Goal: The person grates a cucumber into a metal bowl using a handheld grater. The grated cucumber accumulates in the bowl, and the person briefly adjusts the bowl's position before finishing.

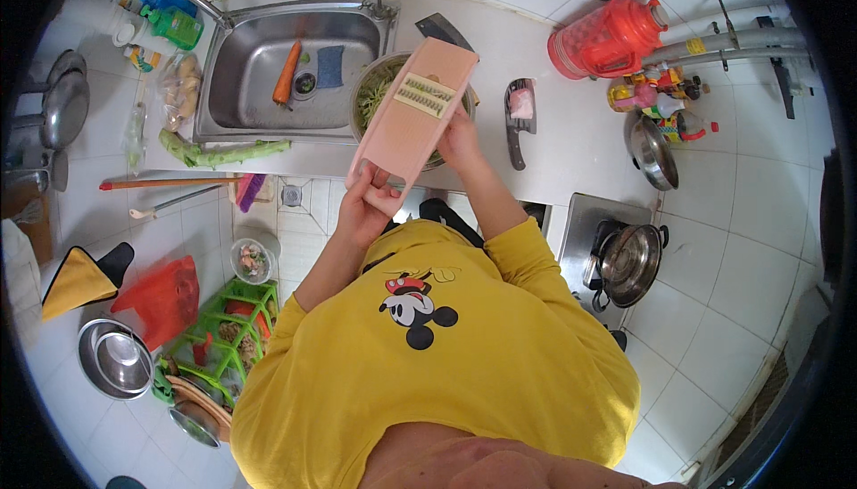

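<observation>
A pink grater [437,87] with a pale toothed insert in its middle is tilted over a metal bowl [359,87] of green shreds. My left hand [366,203] is closed round the handle opening at the grater's near end. At its right edge is my right hand [458,138], gripping the side, with the fingers partly hidden behind the board. The bowl stands on the counter against the sink's right rim, and the grater covers much of it. Beyond the grater's far end lies a dark blade [444,30], partly covered.
The steel sink [207,96] holds a carrot [287,74] and a blue cloth [330,66]. A cleaver [516,145] with pale meat on it lies right. Farther right are a red thermos [607,38] and a pan [632,266] on the stove. A long green vegetable [219,153] lies along the counter edge.
</observation>
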A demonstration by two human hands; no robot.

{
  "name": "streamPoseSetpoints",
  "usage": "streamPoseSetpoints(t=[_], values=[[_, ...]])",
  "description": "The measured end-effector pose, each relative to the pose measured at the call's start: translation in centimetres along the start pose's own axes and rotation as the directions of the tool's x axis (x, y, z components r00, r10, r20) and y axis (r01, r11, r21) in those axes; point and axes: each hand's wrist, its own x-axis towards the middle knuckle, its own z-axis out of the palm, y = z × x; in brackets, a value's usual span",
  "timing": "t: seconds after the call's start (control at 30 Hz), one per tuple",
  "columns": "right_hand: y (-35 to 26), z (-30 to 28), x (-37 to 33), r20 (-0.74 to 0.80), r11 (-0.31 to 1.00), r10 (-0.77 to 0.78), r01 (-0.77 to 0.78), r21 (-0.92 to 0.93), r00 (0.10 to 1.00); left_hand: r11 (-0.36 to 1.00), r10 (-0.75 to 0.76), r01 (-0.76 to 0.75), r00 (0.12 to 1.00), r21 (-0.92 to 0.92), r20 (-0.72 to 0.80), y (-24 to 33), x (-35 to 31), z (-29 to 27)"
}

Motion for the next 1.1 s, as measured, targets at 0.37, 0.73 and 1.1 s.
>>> streamPoseSetpoints(t=[0.37, 0.73, 1.1], values=[[-1.2, 0.1, -0.4, 0.128, 0.995, 0.099, -0.099, -0.003, 0.987, 0.999, 0.036, -0.036, 0.999, 0.001, 0.021, 1.0, -0.6, -0.1], [-0.7, -0.1, 0.2, 0.513, -0.254, -0.204, 0.461, -0.85, 0.834, 0.999, 0.033, -0.032, 0.998, -0.026, 0.056, 3.8, -1.3, -0.6], [-2.2, 6.9, -3.2, 0.388, -0.044, -0.6, 0.455, -0.889, 0.7, 0.771, 0.252, -0.297, 0.955, 0.563, 0.158, 7.1, -2.0, -2.0]])
